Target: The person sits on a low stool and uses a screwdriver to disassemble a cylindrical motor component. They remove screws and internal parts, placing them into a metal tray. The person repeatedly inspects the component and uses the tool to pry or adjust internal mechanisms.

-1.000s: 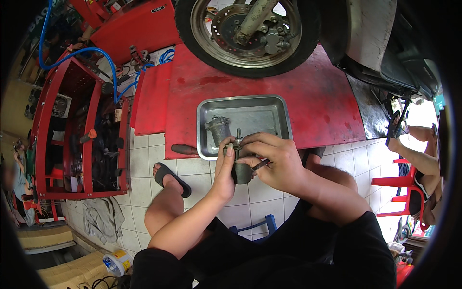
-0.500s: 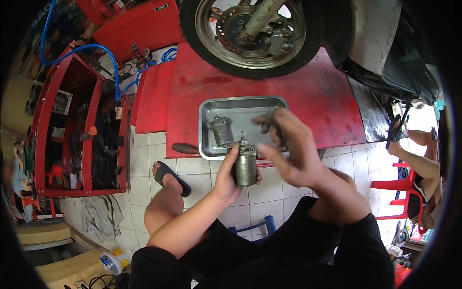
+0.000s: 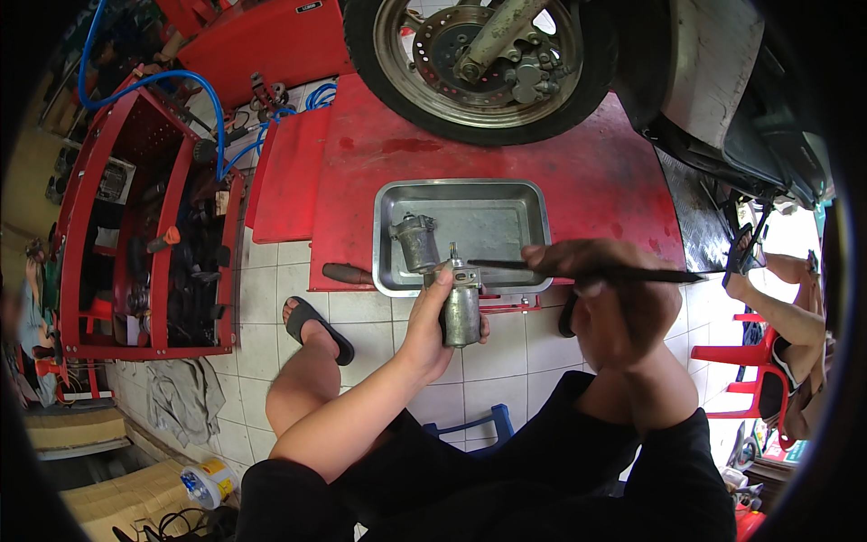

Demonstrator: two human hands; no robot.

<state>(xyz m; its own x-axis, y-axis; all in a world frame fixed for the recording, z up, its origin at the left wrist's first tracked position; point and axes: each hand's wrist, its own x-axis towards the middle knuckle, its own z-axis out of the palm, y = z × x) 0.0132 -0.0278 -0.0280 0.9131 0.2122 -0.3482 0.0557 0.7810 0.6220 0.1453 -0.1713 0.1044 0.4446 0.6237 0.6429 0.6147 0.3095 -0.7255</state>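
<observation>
My left hand (image 3: 428, 323) is closed around the body of a grey metal starter motor (image 3: 462, 316), held upright with its shaft pointing up. In my right hand (image 3: 623, 303) a long, thin, black stick-like tool (image 3: 501, 265) is gripped. Its tip reaches the upper end of the motor, beside the shaft; I cannot tell whether it touches. Just beyond lies a shallow steel tray (image 3: 470, 187), and a second starter motor (image 3: 416, 244) sits in its left part.
The tray rests on a red platform (image 3: 379, 149), beside a brown-handled tool (image 3: 348, 274). A motorcycle wheel (image 3: 483, 126) stands at the back. To the left is a red rack (image 3: 163, 298) with a blue hose (image 3: 219, 126). A blue stool (image 3: 492, 425) shows below; another person's leg (image 3: 768, 294) is at right.
My right hand has moved right and slightly down, away from the motor's top, and the black stick now shows in it. The left hand still holds the motor in nearly the same place.
</observation>
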